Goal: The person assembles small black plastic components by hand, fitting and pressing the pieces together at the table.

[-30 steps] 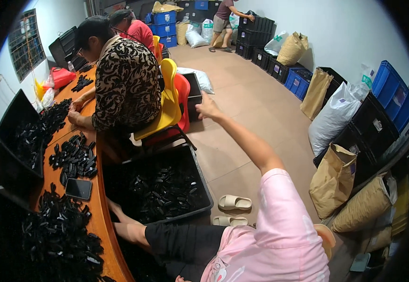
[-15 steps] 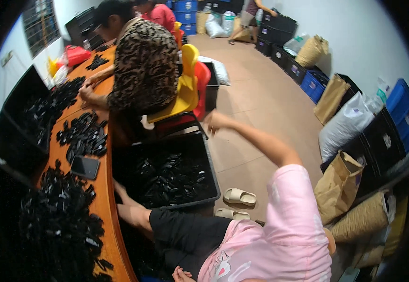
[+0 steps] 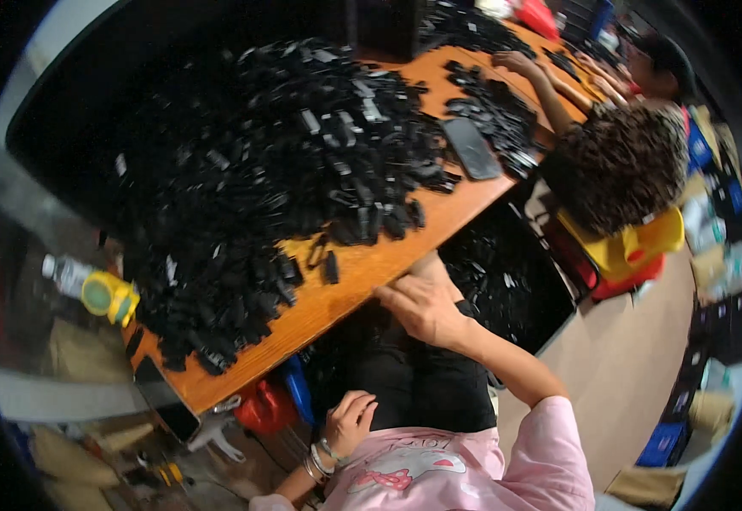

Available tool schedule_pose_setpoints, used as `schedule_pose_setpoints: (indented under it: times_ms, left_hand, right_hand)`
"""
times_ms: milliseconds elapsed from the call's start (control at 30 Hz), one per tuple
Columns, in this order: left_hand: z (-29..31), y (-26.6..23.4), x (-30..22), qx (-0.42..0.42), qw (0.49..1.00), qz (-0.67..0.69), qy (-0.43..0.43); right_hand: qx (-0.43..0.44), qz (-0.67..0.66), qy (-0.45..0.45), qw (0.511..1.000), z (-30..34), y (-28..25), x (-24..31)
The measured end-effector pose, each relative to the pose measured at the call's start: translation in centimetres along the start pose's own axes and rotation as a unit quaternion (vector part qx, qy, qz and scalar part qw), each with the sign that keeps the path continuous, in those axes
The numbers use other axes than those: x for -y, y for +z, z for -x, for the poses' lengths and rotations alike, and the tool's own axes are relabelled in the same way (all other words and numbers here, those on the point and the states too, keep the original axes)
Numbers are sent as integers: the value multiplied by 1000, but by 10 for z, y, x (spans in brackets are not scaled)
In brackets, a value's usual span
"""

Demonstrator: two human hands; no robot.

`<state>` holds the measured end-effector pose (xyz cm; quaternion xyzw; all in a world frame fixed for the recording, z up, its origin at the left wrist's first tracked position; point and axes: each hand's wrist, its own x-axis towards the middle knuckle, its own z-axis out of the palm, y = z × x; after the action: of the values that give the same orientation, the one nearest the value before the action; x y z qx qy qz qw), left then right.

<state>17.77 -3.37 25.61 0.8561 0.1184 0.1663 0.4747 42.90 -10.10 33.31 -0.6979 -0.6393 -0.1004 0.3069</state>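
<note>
My right hand (image 3: 422,308) is at the front edge of the orange wooden table (image 3: 345,285), with its fingertips close to the rim. Its fingers are loosely bent, somewhat apart, and nothing shows in them. Bracelets circle the wrist of my left hand (image 3: 350,419), which hovers by my lap with slack, bent fingers and no object visible. Beyond both hands, a large heap of small black plastic pieces (image 3: 277,170) covers much of the tabletop. A few loose black pieces (image 3: 330,267) lie near the edge closest to my right hand.
A dark phone (image 3: 471,148) lies beside another black pile (image 3: 494,111). To the right, a co-worker in a patterned shirt (image 3: 614,166) sits on a yellow chair (image 3: 626,247). A bin of black pieces (image 3: 494,272) stands below the table. A yellow-capped bottle (image 3: 109,296) is at left.
The view has swung left toward the table heap. My right hand has come from outstretched above the floor, past the bin, to the table edge. My left hand stays near my lap.
</note>
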Motion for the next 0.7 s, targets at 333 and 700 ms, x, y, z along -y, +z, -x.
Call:
schedule_pose_setpoints:
  times_ms: [333, 700]
  left_hand:
    - [-135, -66, -17, -214, 923, -286, 139]
    - [-181, -53, -11, -122, 921, -363, -63]
  right_hand:
    - [-27, -84, 136, 987, -51, 63, 3]
    - [-36, -68, 162, 984, -73, 78, -25]
